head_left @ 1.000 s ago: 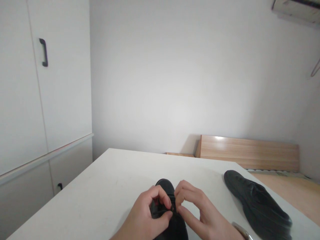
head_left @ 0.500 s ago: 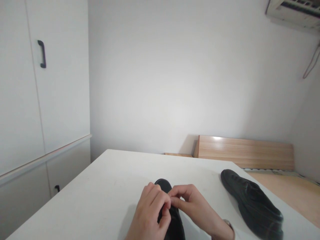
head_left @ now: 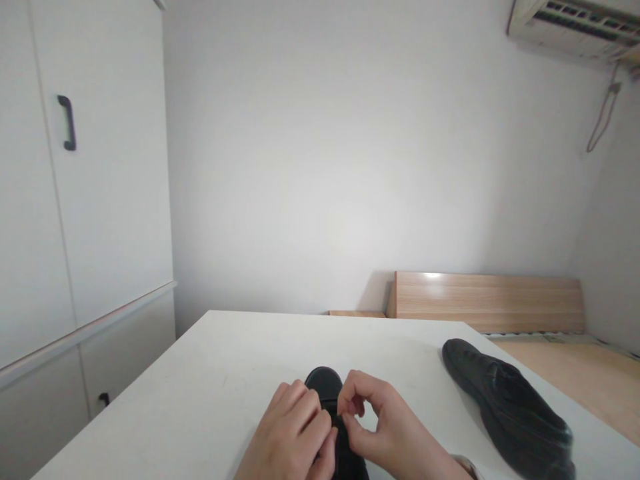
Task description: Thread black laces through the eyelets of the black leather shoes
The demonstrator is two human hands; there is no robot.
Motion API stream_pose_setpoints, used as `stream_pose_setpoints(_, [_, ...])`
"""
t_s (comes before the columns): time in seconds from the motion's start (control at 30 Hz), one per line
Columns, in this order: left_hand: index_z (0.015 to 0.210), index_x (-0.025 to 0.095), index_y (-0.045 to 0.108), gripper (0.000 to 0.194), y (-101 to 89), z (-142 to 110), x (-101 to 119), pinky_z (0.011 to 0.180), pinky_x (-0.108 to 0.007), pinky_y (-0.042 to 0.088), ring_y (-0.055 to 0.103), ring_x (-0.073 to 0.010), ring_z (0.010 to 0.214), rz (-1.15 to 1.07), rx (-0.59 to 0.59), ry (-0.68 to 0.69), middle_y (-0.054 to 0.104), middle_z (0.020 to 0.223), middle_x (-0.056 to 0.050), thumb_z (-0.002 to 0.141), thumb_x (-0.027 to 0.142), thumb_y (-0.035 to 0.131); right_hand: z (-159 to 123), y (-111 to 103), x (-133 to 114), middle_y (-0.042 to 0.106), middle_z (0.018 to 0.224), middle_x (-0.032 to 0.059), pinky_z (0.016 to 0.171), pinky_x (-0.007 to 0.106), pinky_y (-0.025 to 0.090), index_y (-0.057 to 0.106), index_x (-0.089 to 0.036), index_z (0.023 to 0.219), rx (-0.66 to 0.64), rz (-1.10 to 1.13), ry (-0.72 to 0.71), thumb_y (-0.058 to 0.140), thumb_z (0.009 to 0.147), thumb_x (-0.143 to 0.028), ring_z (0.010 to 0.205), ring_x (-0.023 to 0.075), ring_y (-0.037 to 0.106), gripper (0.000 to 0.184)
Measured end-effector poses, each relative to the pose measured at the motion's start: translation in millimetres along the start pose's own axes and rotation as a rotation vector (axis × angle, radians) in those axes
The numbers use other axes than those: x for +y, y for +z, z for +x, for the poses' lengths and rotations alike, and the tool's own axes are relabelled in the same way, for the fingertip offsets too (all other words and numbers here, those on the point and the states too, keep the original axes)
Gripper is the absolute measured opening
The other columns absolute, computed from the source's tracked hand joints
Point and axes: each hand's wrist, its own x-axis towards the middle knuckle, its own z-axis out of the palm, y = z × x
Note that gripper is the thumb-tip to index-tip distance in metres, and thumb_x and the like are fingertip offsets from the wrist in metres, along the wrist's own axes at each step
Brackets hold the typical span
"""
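A black shoe (head_left: 325, 385) lies on the white table (head_left: 220, 380) at the bottom middle, toe pointing away from me. My left hand (head_left: 293, 437) rests on its left side with fingers curled over the lacing area. My right hand (head_left: 377, 427) is beside it on the right, thumb and forefinger pinched over the top of the shoe, likely on a lace that I cannot make out. Most of the shoe is hidden under both hands. A second black shoe (head_left: 510, 407) lies on its own at the right of the table.
White cupboard doors with a dark handle (head_left: 67, 123) stand at the left. A wooden bed frame (head_left: 487, 301) is behind the table against the wall. An air conditioner (head_left: 575, 23) hangs at the top right.
Both hands have stayed on the near shoe while the fingers shifted; the right hand's pinch moved over the lacing. The camera has tilted slightly, so the scene sits a little lower and to the left.
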Motion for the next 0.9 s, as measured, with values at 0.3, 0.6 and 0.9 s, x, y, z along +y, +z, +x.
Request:
stream_pose_setpoints(0.3, [0.065,0.022,0.045,0.024,14.6,-10.0,-18.4,0.060,-0.033,0.034,0.047,-0.0189,0.068,-0.263,0.048,0.100,0.053,0.065,-0.001,0.083,0.007,0.044,-0.7,-5.1,-4.1,0.049,0.069,-0.0028,0.065,0.027,0.039,0.051,-0.020,0.069,-0.002,-0.064,0.008,0.051,0.066,-0.005,0.069,0.0143,0.048,0.015])
stream_pose_setpoints(0.6, [0.125,0.028,0.048,0.055,0.8,-11.7,-16.0,0.085,-0.033,0.047,0.055,-0.0229,0.094,-0.723,-0.153,-0.335,0.054,0.110,-0.006,0.074,0.025,0.067,-24.8,-5.4,41.9,0.042,0.071,-0.0099,0.047,0.019,0.029,0.044,-0.027,0.113,-0.309,0.037,0.353,0.064,0.059,-0.013,0.051,0.0076,0.038,0.059])
stream_pose_setpoints(0.9, [0.122,0.028,0.052,0.046,4.0,-12.1,-15.6,0.088,-0.034,0.049,0.057,-0.0233,0.098,-0.698,0.054,-0.366,0.059,0.110,-0.006,0.079,0.014,0.057,-36.9,-14.9,51.5,0.045,0.066,-0.0057,0.056,0.025,0.032,0.049,-0.023,0.090,0.071,-0.211,0.152,0.049,0.064,-0.014,0.061,0.0149,0.046,0.027])
